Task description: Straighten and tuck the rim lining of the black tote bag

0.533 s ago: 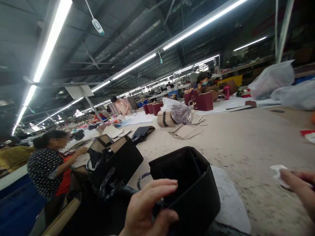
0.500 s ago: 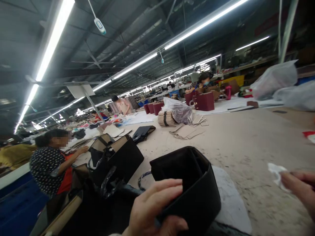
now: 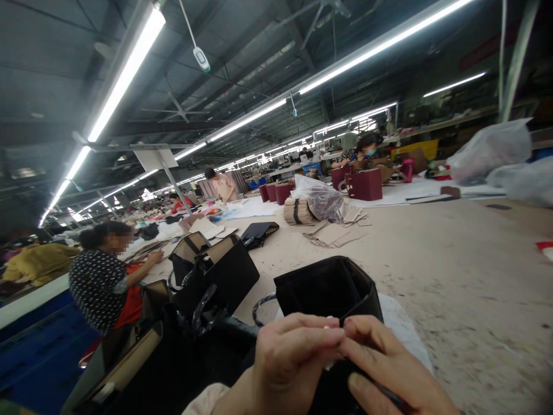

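A black box-shaped handbag (image 3: 302,291) stands open-topped in front of me, its near side covered by my hands. My left hand (image 3: 294,357) is closed, its fingers held together and bent towards the right hand at the bag's near rim. My right hand (image 3: 384,363) meets it there, fingertips pinched against the left fingertips. Small bits of a white tissue (image 3: 330,328) show between the fingers of both hands; most of it is hidden. A dark narrow edge shows below the right fingers, and I cannot tell what it is. A wrapped handle loop (image 3: 261,308) sticks out at the bag's left.
More black bags (image 3: 231,271) crowd the left, where a person in a dotted top (image 3: 97,282) works. White paper (image 3: 408,328) lies beneath my bag. Beyond are board pieces (image 3: 332,233), a banded stack (image 3: 298,211), maroon bags (image 3: 365,184) and plastic-wrapped bundles (image 3: 492,147).
My right hand has come in from the far right with the white tissue and met the left hand at the bag. The left fingers have drawn together. The view has shifted slightly left.
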